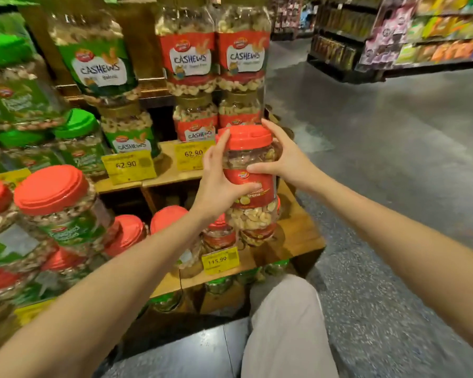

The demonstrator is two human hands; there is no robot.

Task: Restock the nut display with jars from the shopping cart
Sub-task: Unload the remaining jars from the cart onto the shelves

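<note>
Presently we hold one item between both grips.

Item 1: jar, clear plastic, red lid, red label, pale nuts showing in its lower half. It is upright and held in front of the wooden display shelf.

Left grip: wrapped round the jar's left side, thumb across the label, fingertips reaching up to the lid's edge.

Right grip: closed round the jar's right side just under the lid, thumb lying across the clear wall above the label.

Directly under the grips: another jar of nuts on the shelf; we cannot tell whether the held jar touches it.

Below and left of the left grip: two red-lidded jars side by side, and a yellow price tag reading 115.90.

Just beyond the grips, one tier up: short red-labelled cashew jars, with tall red-labelled cashew jars stacked on them. Left of these, two yellow tags read 62.90.

Further left of the left grip: green-labelled cashew jars and green-lidded jars.

Right of the right grip: grey speckled floor; well beyond it, aisle shelves of coloured packets.

Nearest us, below both forearms: a knee in light trousers.
</note>
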